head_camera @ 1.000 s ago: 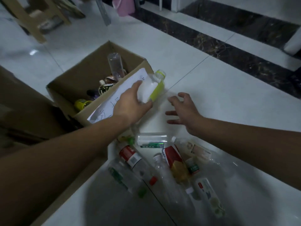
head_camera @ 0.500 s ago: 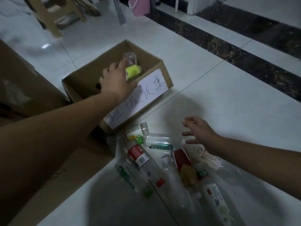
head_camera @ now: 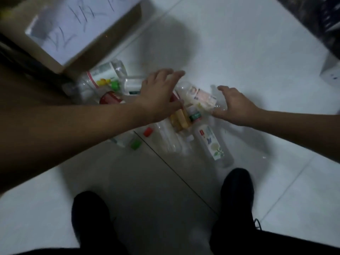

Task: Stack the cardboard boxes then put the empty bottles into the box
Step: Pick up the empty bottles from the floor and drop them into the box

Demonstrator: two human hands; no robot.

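Several empty plastic bottles lie in a heap on the white tile floor. My left hand (head_camera: pixel 160 94) hovers over the heap's middle, fingers spread, above a bottle with a red and yellow label (head_camera: pixel 179 118). My right hand (head_camera: pixel 232 105) is open at the base of a clear bottle with a pale label (head_camera: pixel 199 96); whether it touches is unclear. A bottle with a flowered white label (head_camera: pixel 211 142) lies nearer me. The cardboard box (head_camera: pixel 103 39) with a white handwritten sheet (head_camera: pixel 73 24) stands at the upper left; its inside is out of view.
A larger brown cardboard surface (head_camera: pixel 24 85) fills the left edge beside the box. My two dark shoes (head_camera: pixel 237 188) stand on the floor below the heap. A dark marble floor strip (head_camera: pixel 323 21) crosses the upper right corner, with a pale object (head_camera: pixel 331 70) below it.
My left hand let go of the yellow-labelled bottle in the box and came back over the heap. The right hand moved to the clear bottle. The view tilted down toward my feet.
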